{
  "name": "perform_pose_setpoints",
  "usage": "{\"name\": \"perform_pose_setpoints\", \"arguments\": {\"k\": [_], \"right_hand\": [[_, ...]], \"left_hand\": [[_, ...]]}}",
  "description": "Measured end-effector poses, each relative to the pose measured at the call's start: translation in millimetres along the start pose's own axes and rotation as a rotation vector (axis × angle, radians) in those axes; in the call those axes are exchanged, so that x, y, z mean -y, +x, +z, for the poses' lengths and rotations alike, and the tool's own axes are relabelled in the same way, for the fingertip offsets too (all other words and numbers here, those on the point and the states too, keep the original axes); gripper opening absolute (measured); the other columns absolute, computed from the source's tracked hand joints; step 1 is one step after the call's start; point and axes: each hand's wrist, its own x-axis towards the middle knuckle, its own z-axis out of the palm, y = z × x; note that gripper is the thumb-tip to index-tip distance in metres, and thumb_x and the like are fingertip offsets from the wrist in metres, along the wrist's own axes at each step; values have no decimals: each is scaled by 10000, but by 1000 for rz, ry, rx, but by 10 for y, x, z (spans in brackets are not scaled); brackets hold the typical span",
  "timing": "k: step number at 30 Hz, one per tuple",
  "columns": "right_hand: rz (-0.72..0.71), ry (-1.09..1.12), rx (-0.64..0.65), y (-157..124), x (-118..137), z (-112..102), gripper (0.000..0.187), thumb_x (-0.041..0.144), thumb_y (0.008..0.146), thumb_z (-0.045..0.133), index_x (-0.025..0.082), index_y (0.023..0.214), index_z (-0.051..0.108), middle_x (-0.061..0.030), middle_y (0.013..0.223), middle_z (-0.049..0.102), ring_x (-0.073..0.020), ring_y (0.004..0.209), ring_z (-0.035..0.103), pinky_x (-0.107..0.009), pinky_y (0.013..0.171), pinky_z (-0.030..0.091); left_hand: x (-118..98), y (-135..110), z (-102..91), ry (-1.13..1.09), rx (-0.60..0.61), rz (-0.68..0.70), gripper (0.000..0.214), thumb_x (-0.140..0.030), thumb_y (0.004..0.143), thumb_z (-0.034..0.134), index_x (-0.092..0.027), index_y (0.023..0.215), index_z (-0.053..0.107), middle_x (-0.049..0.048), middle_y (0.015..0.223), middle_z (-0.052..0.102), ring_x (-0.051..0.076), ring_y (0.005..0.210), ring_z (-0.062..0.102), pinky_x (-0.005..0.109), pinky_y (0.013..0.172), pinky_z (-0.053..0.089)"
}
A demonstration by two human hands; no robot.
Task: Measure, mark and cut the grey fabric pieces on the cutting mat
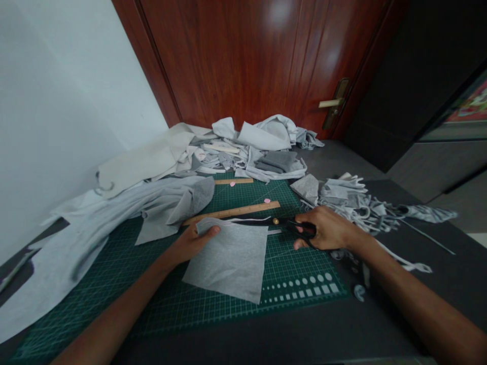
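The left hand (195,241) pinches the grey cloth (232,263) at its far left corner, over the green mat (304,263). The right hand (327,228) grips the scissors (276,221) by the handles, blades along the cloth's far edge. The cloth looks light, soft and floppy, so best pinched near that edge, well clear of the blades.

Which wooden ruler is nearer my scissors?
The tan wooden ruler just beyond the black scissors; the other ruler lies nearer the reddish wooden door.
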Motion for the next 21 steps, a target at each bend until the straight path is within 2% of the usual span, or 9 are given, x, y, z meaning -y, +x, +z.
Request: {"name": "perform_pose_setpoints", "arguments": {"k": [7,13,17,21], "right_hand": [[16,-1,7,-4,34,-13,445,613,807,738,200,739,586,11,611,607,-140,532,531,-253,547,306],[29,14,7,-7,24,0,435,600,805,742,203,725,582,9,591,600,-138,505,506,-259,529,295],[42,5,14,-8,14,2,441,605,793,753,206,723,578,14,586,592,-139,506,502,-260,527,293],[49,5,12,-13,15,-1,418,587,798,753,207,738,590,18,580,588,-142,510,515,-258,530,297]], "left_hand": [[26,-4,10,-48,11,-9,363,-561,866,610,-230,939,740,34,964,790,289,970,726,381,914,597],[-7,-13,45,-93,-14,-77,400,-574,835,636,-217,990,726,61,988,785,302,973,730,386,852,623],[-4,-15,57,-102,-35,-71,464,-581,846,634,-204,1104,717,69,1107,776,306,1076,709,393,957,586],[38,-2,61,-97,11,-29,544,-618,896,588,-179,1197,705,86,1211,752,320,1152,679,439,1037,539]]}}
